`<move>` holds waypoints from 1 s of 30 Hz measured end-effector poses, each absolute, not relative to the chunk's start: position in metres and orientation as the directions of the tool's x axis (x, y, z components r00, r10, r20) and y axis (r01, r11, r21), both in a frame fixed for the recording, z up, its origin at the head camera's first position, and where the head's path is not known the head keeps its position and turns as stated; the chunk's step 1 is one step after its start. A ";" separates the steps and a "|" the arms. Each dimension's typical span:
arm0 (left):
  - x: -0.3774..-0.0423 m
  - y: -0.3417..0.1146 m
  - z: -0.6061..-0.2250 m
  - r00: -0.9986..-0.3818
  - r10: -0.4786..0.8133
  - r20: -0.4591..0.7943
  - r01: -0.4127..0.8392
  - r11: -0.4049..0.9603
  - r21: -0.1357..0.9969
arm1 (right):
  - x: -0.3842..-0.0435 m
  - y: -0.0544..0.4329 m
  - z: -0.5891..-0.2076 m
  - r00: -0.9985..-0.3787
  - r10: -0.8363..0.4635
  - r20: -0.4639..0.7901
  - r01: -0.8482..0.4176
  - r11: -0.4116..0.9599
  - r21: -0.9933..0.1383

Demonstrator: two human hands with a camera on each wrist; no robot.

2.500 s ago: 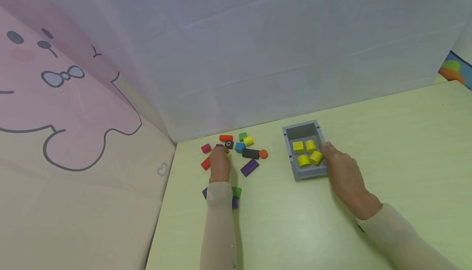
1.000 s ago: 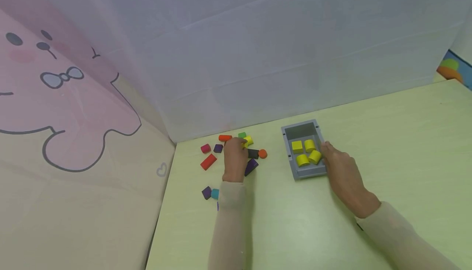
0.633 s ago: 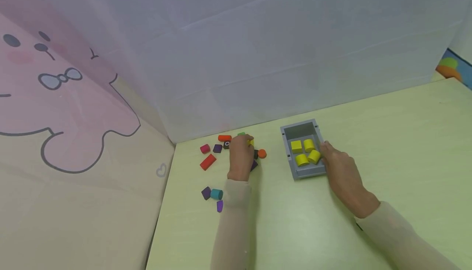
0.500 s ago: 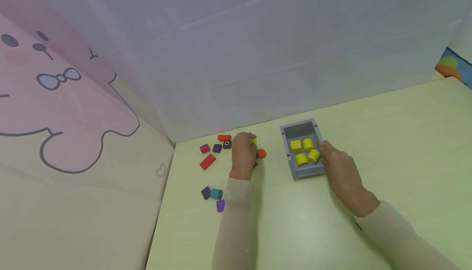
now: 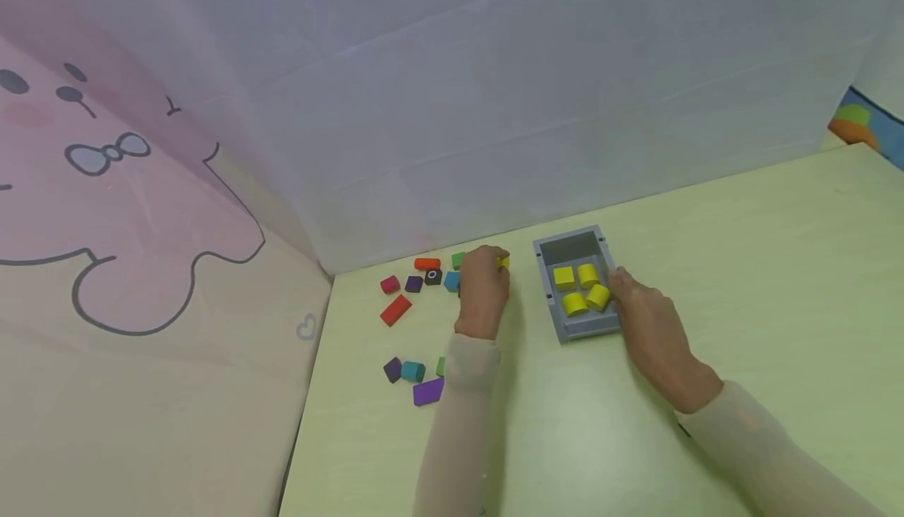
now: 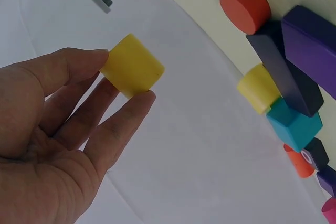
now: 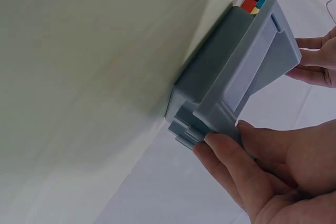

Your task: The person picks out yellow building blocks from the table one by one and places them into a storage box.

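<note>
My left hand (image 5: 483,289) pinches a yellow block (image 6: 132,66) between thumb and fingertips, above the table and to the left of a grey bin (image 5: 589,330). In the left wrist view the block looks like a short cylinder. My right hand (image 5: 653,336) grips the bin's right side wall, thumb on the rim and fingers outside, as the right wrist view shows. Inside the bin lie several yellow blocks (image 5: 575,304). Another yellow cylinder (image 6: 258,88) lies on the table beside a teal block (image 6: 295,124) and a black block (image 6: 286,72); the left hand hides it in the head view.
Left of the bin are a red block (image 5: 395,310), an orange cylinder (image 5: 427,263), a pink cylinder (image 5: 390,285) and a green block (image 5: 457,260). Nearer me lie a teal cylinder (image 5: 413,372) and a purple block (image 5: 428,393). A draped white wall (image 5: 452,148) borders the table's back.
My left hand has moved right from the scattered blocks toward the bin, carrying the yellow block. My right hand stays on the bin, whose contents look the same.
</note>
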State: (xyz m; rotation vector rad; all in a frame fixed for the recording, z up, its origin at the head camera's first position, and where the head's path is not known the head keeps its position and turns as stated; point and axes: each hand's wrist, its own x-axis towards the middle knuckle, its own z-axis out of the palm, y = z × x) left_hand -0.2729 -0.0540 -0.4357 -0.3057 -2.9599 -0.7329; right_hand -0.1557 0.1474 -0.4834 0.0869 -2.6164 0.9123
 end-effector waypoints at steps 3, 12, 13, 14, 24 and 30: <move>-0.272 -0.050 -0.435 -0.977 0.180 0.115 0.213 0.858 0.468 | -0.156 0.147 -0.483 -0.933 0.064 0.354 -0.170 0.789 -0.590; -0.269 -0.038 -0.432 -0.975 0.189 0.118 0.223 0.848 0.482 | -0.155 0.147 -0.481 -0.936 0.075 0.345 -0.153 0.795 -0.587; -0.268 -0.036 -0.432 -0.974 0.191 0.120 0.225 0.845 0.486 | -0.155 0.147 -0.482 -0.935 0.075 0.347 -0.153 0.796 -0.585; -0.268 -0.035 -0.431 -0.974 0.192 0.122 0.227 0.844 0.485 | -0.155 0.147 -0.482 -0.935 0.075 0.348 -0.154 0.797 -0.584; -0.263 -0.019 -0.428 -0.965 0.210 0.160 0.261 0.842 0.473 | -0.157 0.147 -0.483 -0.929 0.076 0.363 -0.160 0.802 -0.576; -0.260 -0.011 -0.426 -0.954 0.236 0.185 0.297 0.831 0.471 | -0.156 0.147 -0.482 -0.937 0.075 0.340 -0.151 0.793 -0.590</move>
